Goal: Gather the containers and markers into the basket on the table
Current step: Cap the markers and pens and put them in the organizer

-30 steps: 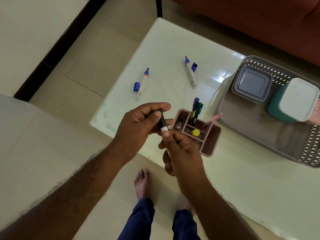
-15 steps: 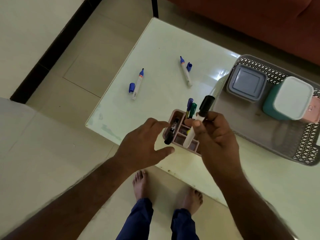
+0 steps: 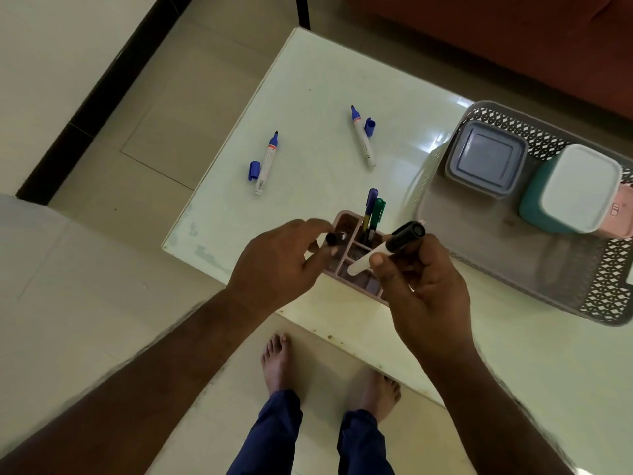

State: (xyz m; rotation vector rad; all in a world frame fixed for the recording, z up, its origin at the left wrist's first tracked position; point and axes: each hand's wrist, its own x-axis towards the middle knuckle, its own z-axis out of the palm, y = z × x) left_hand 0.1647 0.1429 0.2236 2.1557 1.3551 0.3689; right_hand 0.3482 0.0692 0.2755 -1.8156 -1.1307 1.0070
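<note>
Since half a second before, the left hand [image 3: 277,265] had closed in on the black marker [image 3: 334,238] that stood in the pen holder [image 3: 346,269], and its fingertips were now pinched around the marker's black top. The right hand [image 3: 421,286] had kept its own marker at much the same height, a little lower over the holder.

That right hand gripped a capped marker [image 3: 387,250] between thumb and fingers, holding it at a slant: black cap up and to the right, white barrel pointing down and left over the holder's compartments. The other marker sat just left of it, in the holder's near-left compartment, with only its top showing past the left fingers.

A blue pen [image 3: 370,209] and a green pen [image 3: 377,214] stood upright together in the holder's far compartment. The holder stood near the table's [image 3: 325,80] front edge, just beside the grey basket [image 3: 513,269] on the right.

Inside the basket lay a grey lidded box [image 3: 486,157] at the far left, a teal tub with a white lid [image 3: 579,188] beside it, and a pink container [image 3: 623,214] partly hidden behind the tub.

Farther out on the table, well apart from the hands, lay two uncapped blue markers: one [image 3: 265,166] on the left with its cap [image 3: 254,170] touching its side, one [image 3: 362,137] farther back with its cap [image 3: 369,126] just beside it.
</note>
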